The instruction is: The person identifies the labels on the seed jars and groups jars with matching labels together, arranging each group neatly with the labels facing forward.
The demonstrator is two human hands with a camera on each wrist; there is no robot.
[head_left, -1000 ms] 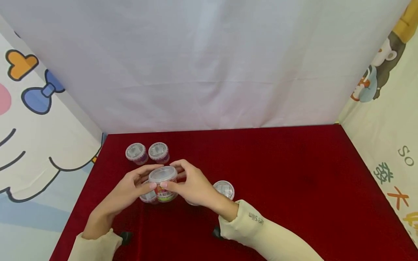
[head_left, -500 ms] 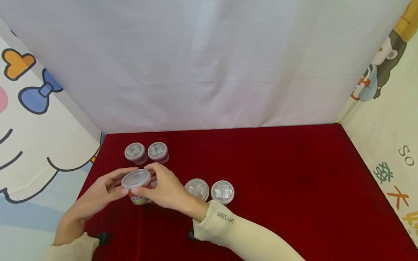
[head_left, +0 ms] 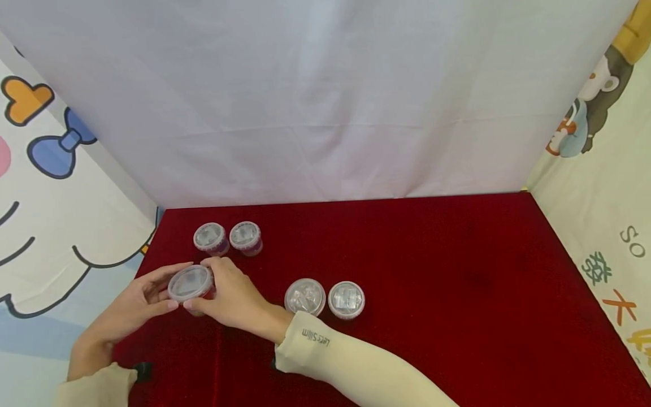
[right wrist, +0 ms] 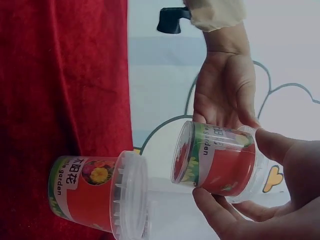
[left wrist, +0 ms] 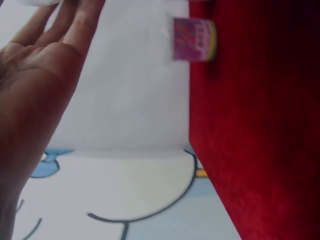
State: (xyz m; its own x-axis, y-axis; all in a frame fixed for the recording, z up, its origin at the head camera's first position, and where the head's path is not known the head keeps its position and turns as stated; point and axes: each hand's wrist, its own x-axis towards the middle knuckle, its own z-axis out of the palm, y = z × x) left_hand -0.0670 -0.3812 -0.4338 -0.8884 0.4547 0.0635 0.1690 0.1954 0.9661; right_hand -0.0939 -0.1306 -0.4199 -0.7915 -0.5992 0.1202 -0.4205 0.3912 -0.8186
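Observation:
Between both hands, above the table, is a clear plastic tub (head_left: 190, 282) with a lid and a red flower label, seen sideways in the right wrist view as a red-labelled tub (right wrist: 227, 162). My left hand (head_left: 127, 310) holds its left side, thumb in front and fingers behind. My right hand (head_left: 238, 297) grips the opposite side between thumb and fingers. Lower down, another red-labelled tub (right wrist: 90, 192) stands on the cloth in the right wrist view; in the head view I cannot tell where it is. The left wrist view catches my left hand (left wrist: 45, 70) and only the held tub's edge.
Two purple-labelled tubs, one left (head_left: 211, 238) and one right (head_left: 246, 237), stand at the back left. Two more lidded tubs (head_left: 305, 298) (head_left: 347, 299) stand mid-table, beyond my right forearm. Red cloth (head_left: 447, 271) covers the table. A white curtain (head_left: 325, 113) hangs behind.
Both hands have carried the held tub leftward. The two mid-table tubs, partly covered by my right hand before, now show. The other tubs have stayed put.

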